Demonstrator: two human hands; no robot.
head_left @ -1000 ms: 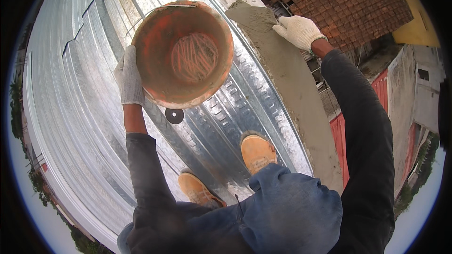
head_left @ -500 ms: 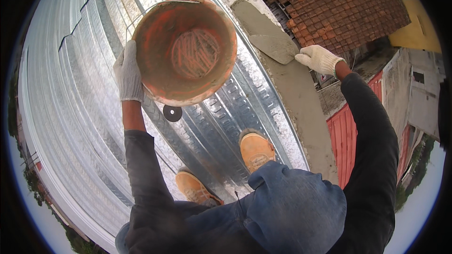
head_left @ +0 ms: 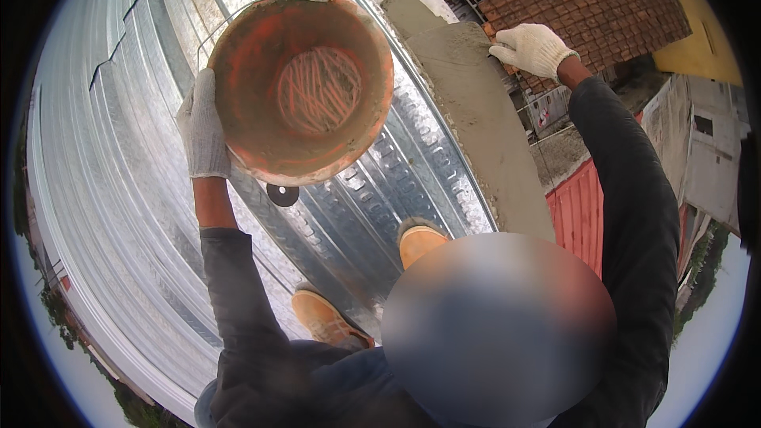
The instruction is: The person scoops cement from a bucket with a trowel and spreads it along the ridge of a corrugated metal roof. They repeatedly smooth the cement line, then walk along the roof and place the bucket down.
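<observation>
My gloved left hand (head_left: 206, 127) grips the left rim of an orange bucket (head_left: 238, 123). The bucket tilts its mouth toward me; a thin grey film coats the inside, and streaky orange shows at the bottom. In my gloved right hand (head_left: 533, 49) is a trowel (head_left: 453, 41), its grey blade reaching left and lying against the wet mortar (head_left: 495, 143) on top of the wall. Most of the trowel's handle is hidden by the hand. The mortar looks smooth on the near stretch, with a rougher patch beyond the blade.
Corrugated metal roofing (head_left: 111, 190) lies under my shoes (head_left: 325, 319). A black disc (head_left: 282, 195) rests just below the bucket. Past the wall are a tiled roof (head_left: 547, 0), a red metal sheet (head_left: 577, 210) and a drop to lower buildings. A blurred round patch covers part of the lower view.
My right hand has moved the trowel farther away along the wall top, and the blade has turned. The bucket and left hand have shifted slightly left in view.
</observation>
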